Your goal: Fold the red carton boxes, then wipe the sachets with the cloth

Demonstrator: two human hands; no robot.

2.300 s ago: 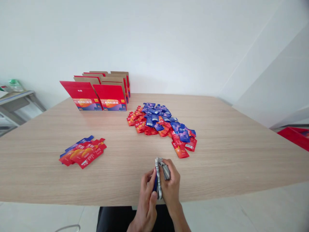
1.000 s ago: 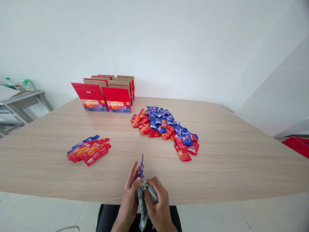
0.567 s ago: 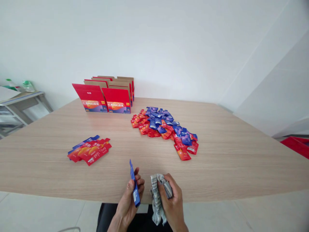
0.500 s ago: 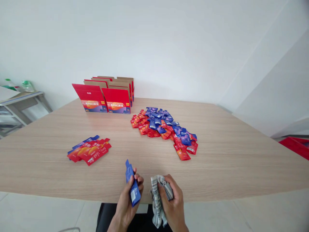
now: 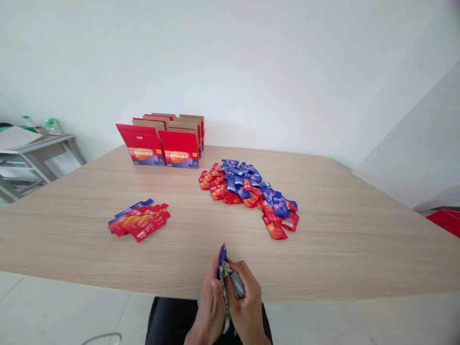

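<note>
My left hand point(image 5: 211, 306) is closed around a blue sachet point(image 5: 222, 254) held upright at the near table edge; only its top end shows. My right hand point(image 5: 247, 303) grips a grey striped cloth point(image 5: 230, 282) pressed against the sachet. Both hands touch each other over the wooden table point(image 5: 341, 239). A loose heap of red and blue sachets point(image 5: 249, 191) lies beyond the hands. A small fanned stack of sachets point(image 5: 140, 221) lies to the left.
Red folded cartons point(image 5: 163, 143) stand in rows at the far side of the table by the white wall. A grey shelf unit point(image 5: 32, 153) with bottles is at the far left. A red crate point(image 5: 447, 221) sits on the floor at the right.
Half a second ago my hands were apart, the sachet in the left and the cloth in the right. They have come together, with the cloth against the sachet.
</note>
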